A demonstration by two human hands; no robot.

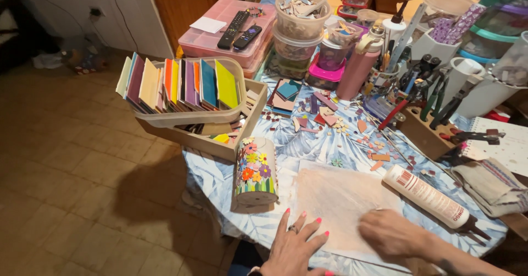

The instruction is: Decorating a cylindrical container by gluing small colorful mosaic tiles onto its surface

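While both hands rest low on the counter point(308, 144), the work looks only partly done. The left hand point(296, 246) lies flat with its fingers spread wide, holding nothing, and its fingertips touch the near edge of a pale sheet point(344, 199). The right hand point(391, 233) lies on the same sheet, just to the right of the left hand. Its fingers are curled down and pressed close together on the sheet; I cannot tell if they pinch some small thing underneath.

Just past the left hand's fingertips stands a curved piece point(254, 174) that already has bright tile flowers and green grass stuck on its front. That part looks finished, or close to it. The pale sheet under the hands is bare, with no tiles on it yet, so I think that part is still to do.

Just beyond the right hand, a little to its right, a white glue tube point(426, 195) lies on its side, touching the far corner of the sheet. Farther out from both hands, small loose tile bits point(330, 116) are scattered over the counter, not yet used. Well beyond the left hand, a tray point(181, 86) holds whole coloured tiles standing on edge. Far past the right hand, cutters and pliers point(426, 91) stand in a wooden block. A folded cloth point(489, 185) lies off to the right of the right hand.
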